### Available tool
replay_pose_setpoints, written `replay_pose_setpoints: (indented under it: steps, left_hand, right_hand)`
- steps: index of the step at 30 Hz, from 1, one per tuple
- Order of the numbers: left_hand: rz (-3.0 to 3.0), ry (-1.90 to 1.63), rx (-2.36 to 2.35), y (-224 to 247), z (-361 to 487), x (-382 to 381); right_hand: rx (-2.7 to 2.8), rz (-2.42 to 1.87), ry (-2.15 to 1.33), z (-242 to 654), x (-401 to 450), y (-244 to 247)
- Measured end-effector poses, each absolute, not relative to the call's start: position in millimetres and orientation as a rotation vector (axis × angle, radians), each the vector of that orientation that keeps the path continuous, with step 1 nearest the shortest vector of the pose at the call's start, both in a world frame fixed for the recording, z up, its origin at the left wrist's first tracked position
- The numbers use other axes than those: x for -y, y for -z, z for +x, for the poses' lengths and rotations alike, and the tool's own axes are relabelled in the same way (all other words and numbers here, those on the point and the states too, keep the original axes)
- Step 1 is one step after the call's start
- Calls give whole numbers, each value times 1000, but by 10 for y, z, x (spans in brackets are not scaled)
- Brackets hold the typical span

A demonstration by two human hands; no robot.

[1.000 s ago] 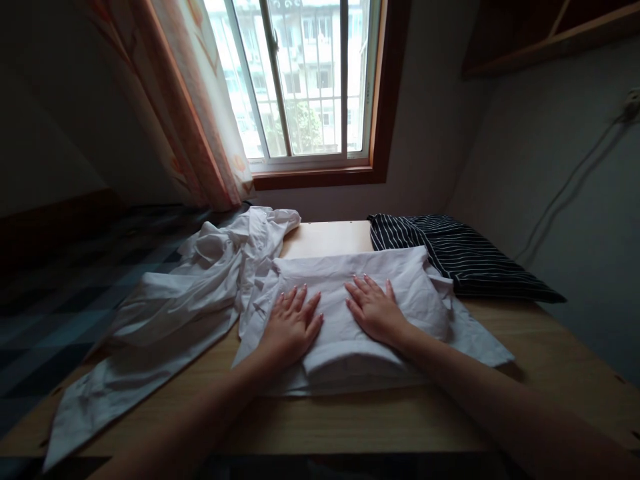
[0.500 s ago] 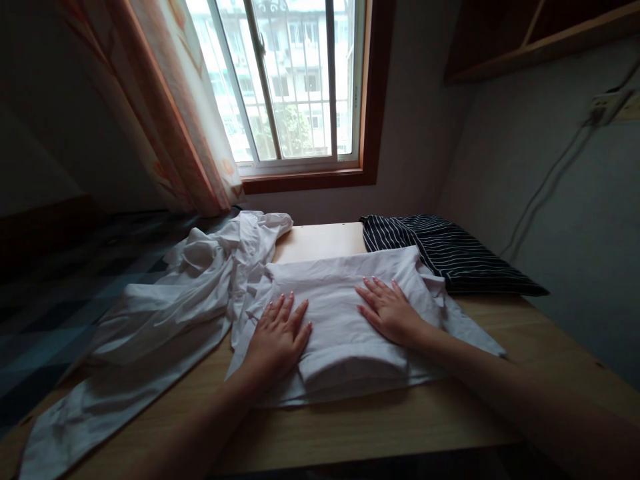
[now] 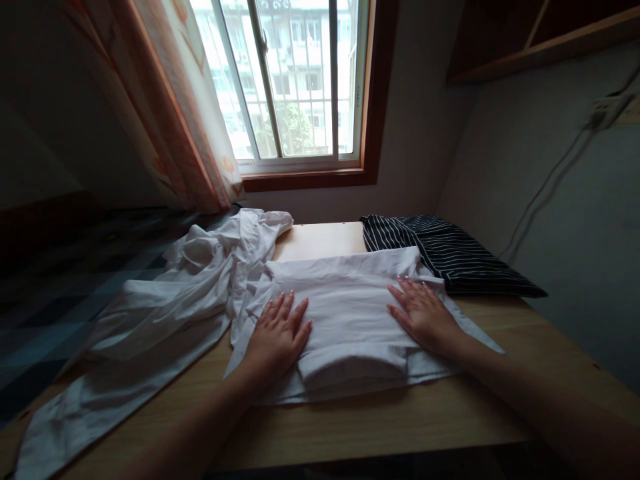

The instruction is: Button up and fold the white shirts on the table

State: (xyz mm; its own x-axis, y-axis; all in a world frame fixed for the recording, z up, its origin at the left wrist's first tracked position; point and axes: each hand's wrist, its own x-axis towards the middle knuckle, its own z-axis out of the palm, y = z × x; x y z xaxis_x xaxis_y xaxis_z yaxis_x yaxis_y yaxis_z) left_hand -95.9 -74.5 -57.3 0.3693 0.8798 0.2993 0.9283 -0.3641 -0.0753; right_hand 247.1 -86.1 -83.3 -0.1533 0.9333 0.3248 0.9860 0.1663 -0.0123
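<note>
A white shirt lies partly folded on the wooden table, its collar side toward me. My left hand rests flat on the shirt's left part, fingers stretched out. On its right part lies my right hand, palm down with the fingers spread. Neither hand grips anything. A second white garment, crumpled, lies to the left of the shirt, and one long end of it reaches down toward the table's near left corner.
A black garment with white stripes lies folded at the table's back right. The wooden table ends close in front of me. At the left is a dark checked bed cover. A curtain hangs beside the window.
My right hand has slid to the right across the shirt, away from its middle. My left hand has stayed in place.
</note>
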Motion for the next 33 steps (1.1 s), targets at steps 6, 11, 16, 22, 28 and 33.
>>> replay_pose_setpoints:
  steps: [6,11,16,22,28,33]
  left_hand:
    - [-2411,307,1641,575,-957,742]
    - [-2405,294,1637,564,-957,746]
    - [-2418,306,1640,561,-962,749]
    - [-2422,331,1635,589,-968,740]
    - [-2418,296,1670,553,-935,755]
    - [-2414,264,1668,529,-922,766]
  right_hand:
    - [2122,-1914,357,2660,917,919]
    - [2111,-1876,438,2789,968,965]
    - [2118,-1867,349,2970,1037,955]
    - [2205,-1813,232,3182,1132,933]
    - [2144,-1759,388,3168,1140,751]
    - [2173,-1648,400,2763,888,468]
